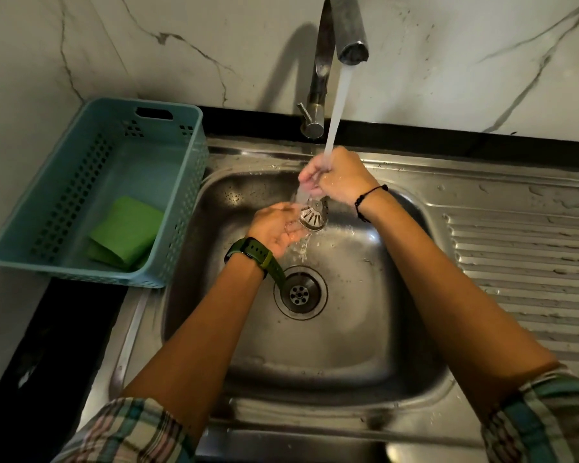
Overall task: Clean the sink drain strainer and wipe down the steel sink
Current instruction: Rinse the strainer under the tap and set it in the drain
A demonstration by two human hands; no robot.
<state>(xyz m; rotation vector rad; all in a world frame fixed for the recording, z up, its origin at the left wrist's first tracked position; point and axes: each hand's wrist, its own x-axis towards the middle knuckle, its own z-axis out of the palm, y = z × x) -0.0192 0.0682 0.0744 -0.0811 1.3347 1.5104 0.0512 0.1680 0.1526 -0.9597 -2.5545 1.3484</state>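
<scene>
Water runs from the steel tap (pixel 350 31) into the steel sink (pixel 348 345). My right hand (pixel 338 177) holds the round slotted drain strainer (pixel 312 217) from above, in the stream, over the basin. My left hand (pixel 276 228), palm up with its fingers apart, is cupped under and against the strainer's left side, and water spills over it. Below my hands the drain opening (pixel 300 292) lies uncovered in the basin floor.
A teal plastic basket (pixel 168 208) stands on the counter left of the sink, with a folded green cloth (pixel 126 232) inside. The ribbed, wet drainboard (pixel 522 262) stretches to the right. A marble wall rises behind the tap.
</scene>
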